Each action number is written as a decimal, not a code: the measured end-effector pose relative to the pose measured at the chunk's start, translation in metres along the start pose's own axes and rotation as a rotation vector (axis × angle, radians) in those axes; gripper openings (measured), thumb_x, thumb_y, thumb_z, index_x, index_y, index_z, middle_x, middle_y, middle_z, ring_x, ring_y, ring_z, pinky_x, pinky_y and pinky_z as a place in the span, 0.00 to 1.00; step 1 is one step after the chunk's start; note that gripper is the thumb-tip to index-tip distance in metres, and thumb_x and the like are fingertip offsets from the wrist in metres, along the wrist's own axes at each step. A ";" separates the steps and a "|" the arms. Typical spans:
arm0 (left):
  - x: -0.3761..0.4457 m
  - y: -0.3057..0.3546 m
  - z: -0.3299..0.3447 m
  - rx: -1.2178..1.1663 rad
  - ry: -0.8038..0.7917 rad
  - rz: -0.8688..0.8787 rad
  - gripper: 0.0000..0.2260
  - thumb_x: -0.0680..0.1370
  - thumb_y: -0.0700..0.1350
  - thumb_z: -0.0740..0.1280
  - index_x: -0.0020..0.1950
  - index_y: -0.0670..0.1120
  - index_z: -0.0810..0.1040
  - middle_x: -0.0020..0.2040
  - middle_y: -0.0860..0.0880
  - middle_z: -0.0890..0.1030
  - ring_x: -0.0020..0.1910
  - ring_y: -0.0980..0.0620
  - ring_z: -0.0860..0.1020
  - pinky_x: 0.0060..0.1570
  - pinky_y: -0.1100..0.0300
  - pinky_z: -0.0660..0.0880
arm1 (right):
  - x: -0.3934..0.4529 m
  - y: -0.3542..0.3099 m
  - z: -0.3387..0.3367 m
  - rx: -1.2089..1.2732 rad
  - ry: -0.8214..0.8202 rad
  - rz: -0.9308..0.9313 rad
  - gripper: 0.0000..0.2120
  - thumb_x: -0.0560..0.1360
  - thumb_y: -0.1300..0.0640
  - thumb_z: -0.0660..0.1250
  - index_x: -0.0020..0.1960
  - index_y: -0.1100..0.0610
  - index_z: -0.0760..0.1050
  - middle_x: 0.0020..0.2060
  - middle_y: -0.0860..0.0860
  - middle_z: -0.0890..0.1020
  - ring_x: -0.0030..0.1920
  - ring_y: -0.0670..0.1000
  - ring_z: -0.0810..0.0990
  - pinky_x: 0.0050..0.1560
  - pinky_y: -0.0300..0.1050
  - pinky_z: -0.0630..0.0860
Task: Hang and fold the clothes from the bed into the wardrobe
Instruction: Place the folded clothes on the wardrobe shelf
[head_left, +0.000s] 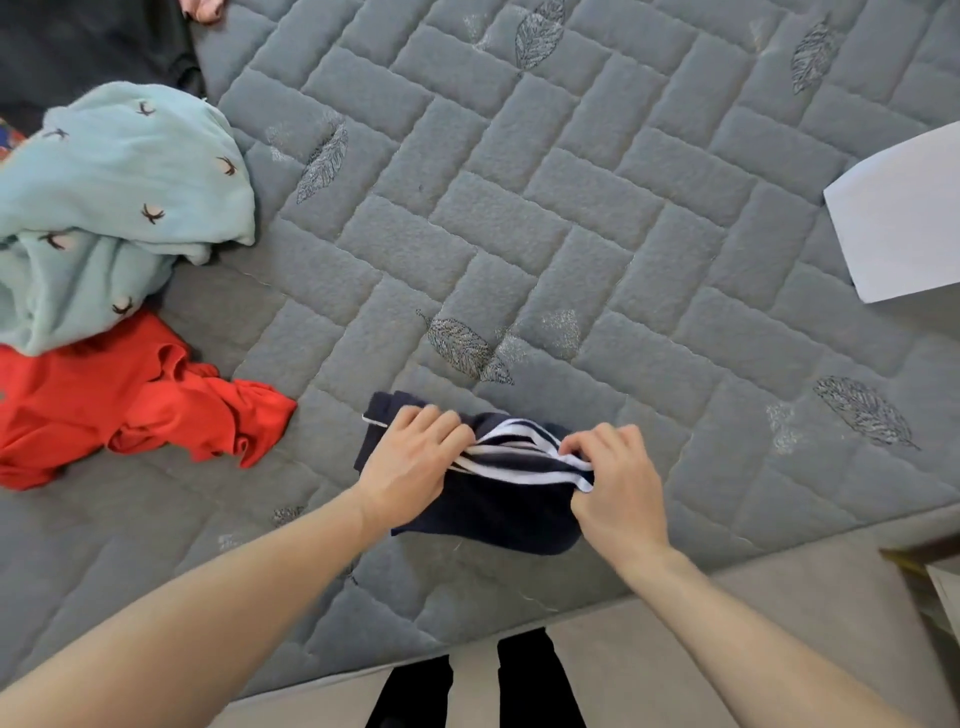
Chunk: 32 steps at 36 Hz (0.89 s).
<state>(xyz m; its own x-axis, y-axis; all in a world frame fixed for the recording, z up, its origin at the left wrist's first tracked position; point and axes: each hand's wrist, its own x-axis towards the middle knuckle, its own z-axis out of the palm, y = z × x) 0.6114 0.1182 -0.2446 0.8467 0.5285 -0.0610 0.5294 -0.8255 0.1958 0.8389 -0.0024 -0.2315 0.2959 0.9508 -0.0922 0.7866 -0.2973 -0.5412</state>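
Observation:
A small dark navy garment (498, 512) with white stripes lies bunched on the grey quilted bed (545, 218), near its front edge. My left hand (410, 462) grips the garment's left side, fingers curled into the striped fabric. My right hand (613, 483) pinches the striped edge on the right. A pale turquoise garment (119, 197) with small dark prints lies crumpled at the left. A red garment (130, 405) is heaped just below it. The wardrobe is not in view.
A dark garment (88, 47) lies at the top left corner, with a bit of pink cloth (205, 9) beside it. A white sheet-like object (904, 218) rests at the right edge. Beige floor (727, 613) and my dark-clad legs (478, 686) show below the bed.

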 end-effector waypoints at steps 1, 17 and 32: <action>-0.009 0.004 0.003 0.004 -0.032 0.012 0.18 0.61 0.36 0.70 0.49 0.46 0.78 0.44 0.47 0.76 0.42 0.43 0.75 0.44 0.52 0.67 | -0.008 -0.001 0.004 0.010 0.014 0.001 0.26 0.54 0.77 0.66 0.44 0.53 0.78 0.39 0.44 0.76 0.46 0.51 0.68 0.40 0.41 0.66; -0.038 0.021 0.025 -0.451 -0.588 -0.512 0.19 0.71 0.56 0.65 0.61 0.54 0.74 0.58 0.53 0.75 0.60 0.47 0.72 0.60 0.51 0.72 | -0.076 -0.009 0.046 0.040 -0.320 0.208 0.10 0.70 0.52 0.68 0.50 0.48 0.71 0.44 0.41 0.72 0.51 0.49 0.67 0.51 0.44 0.74; -0.018 -0.012 0.046 -0.842 -0.258 -1.151 0.52 0.61 0.54 0.85 0.77 0.46 0.60 0.72 0.44 0.68 0.70 0.44 0.71 0.67 0.52 0.71 | -0.035 0.016 0.053 0.339 -0.081 1.025 0.35 0.55 0.31 0.78 0.58 0.44 0.78 0.51 0.48 0.77 0.59 0.53 0.78 0.62 0.50 0.76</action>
<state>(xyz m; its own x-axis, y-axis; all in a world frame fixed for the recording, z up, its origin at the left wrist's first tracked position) 0.5923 0.1095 -0.2910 0.0155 0.6814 -0.7318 0.7995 0.4311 0.4183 0.8122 -0.0359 -0.2809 0.6812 0.2698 -0.6806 -0.0097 -0.9262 -0.3768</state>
